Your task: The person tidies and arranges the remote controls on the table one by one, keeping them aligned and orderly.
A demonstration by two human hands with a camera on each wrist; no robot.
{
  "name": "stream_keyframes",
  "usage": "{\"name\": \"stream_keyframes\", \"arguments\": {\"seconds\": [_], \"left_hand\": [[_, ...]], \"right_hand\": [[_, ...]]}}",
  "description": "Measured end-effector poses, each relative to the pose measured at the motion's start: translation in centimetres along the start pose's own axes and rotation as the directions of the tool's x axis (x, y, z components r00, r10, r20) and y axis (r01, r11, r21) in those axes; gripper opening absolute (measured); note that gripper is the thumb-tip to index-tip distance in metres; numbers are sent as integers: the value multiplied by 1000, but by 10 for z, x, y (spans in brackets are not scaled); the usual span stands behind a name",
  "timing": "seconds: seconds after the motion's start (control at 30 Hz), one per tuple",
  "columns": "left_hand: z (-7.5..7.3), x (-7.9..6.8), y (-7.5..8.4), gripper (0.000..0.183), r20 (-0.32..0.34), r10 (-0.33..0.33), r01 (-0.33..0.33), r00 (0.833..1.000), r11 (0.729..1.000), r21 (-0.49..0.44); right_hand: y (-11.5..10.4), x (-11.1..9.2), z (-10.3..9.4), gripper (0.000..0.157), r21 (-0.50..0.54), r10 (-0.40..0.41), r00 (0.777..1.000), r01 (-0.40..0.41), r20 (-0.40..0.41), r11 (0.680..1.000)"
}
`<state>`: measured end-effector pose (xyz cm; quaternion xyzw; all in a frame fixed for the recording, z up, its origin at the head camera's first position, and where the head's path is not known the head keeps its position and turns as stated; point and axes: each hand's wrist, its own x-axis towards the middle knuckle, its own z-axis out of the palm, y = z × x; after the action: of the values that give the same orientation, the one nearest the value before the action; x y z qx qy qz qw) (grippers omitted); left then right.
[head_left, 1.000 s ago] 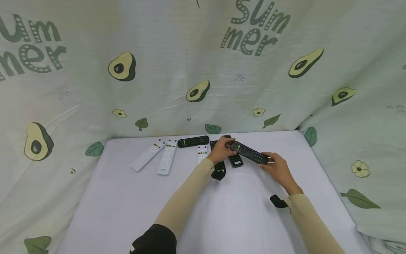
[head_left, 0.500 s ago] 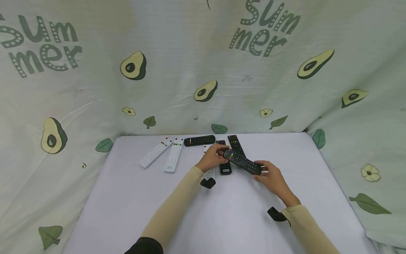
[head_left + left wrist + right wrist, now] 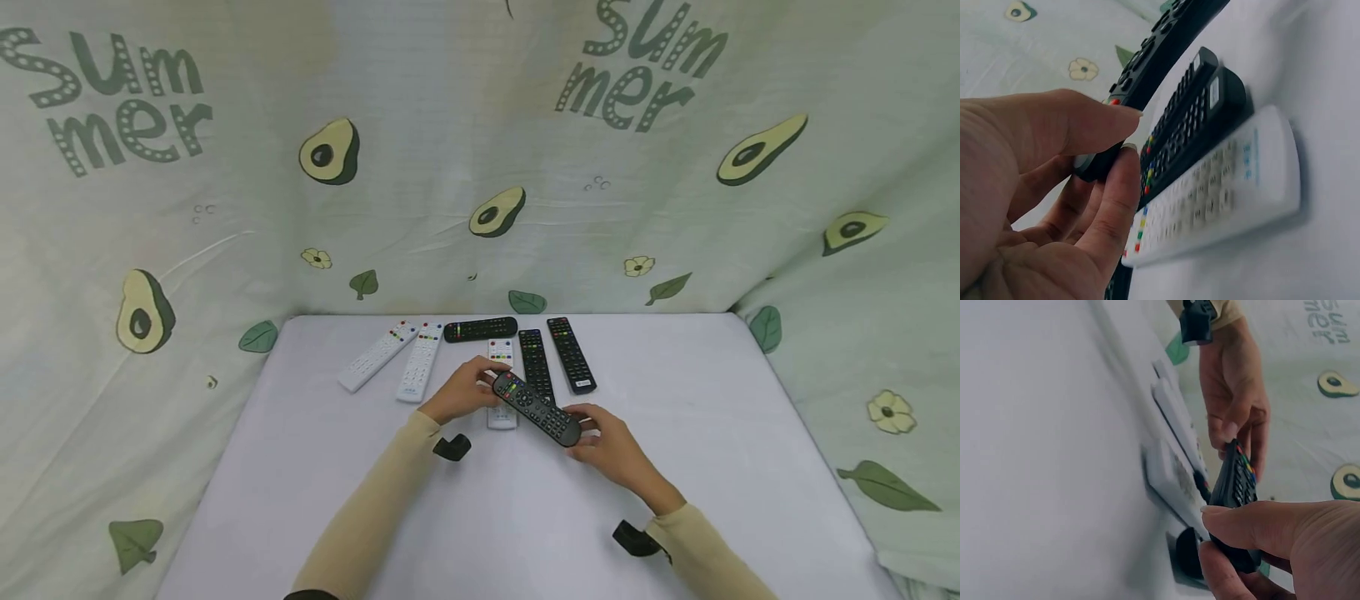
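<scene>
Both hands hold one black remote control [image 3: 537, 408] slantwise above the table. My left hand [image 3: 463, 390] pinches its upper left end, by the coloured buttons; in the left wrist view thumb and fingertips close on that end. With thumb and fingers my right hand [image 3: 609, 443] grips the lower right end, as the right wrist view also shows. Beneath the held remote lies a white remote [image 3: 502, 417], partly covered by it. Just behind, a second black remote [image 3: 534, 358] is partly hidden at its near end. Farther right rests another black remote [image 3: 572, 356].
Two white remotes, a slanted one [image 3: 378, 357] and a steeper one [image 3: 421, 362], lie left on the white table [image 3: 337, 475]. A black remote [image 3: 481, 329] lies crosswise at the back edge. A printed curtain [image 3: 420, 150] hangs behind and at the sides.
Both hands have carried the held black remote left and toward the front of the table, so it now hangs over the white remote. The black remotes at right are uncovered more. The head view has shifted slightly.
</scene>
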<state>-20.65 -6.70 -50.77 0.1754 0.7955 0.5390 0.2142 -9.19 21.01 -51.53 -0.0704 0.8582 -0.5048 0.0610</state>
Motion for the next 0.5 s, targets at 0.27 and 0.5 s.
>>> {"name": "stream_keyframes", "arguments": {"seconds": [0.27,0.5], "left_hand": [[-23,-30,-16,58,49,-23,20,999,998,51],[-41,-48,-32,57,93,-79,69,992,992,105]], "right_hand": [[-8,-5,39,66,59,2,996,-8,93,998],[-14,-9,66,67,141,2,985,-27,174,990]]}}
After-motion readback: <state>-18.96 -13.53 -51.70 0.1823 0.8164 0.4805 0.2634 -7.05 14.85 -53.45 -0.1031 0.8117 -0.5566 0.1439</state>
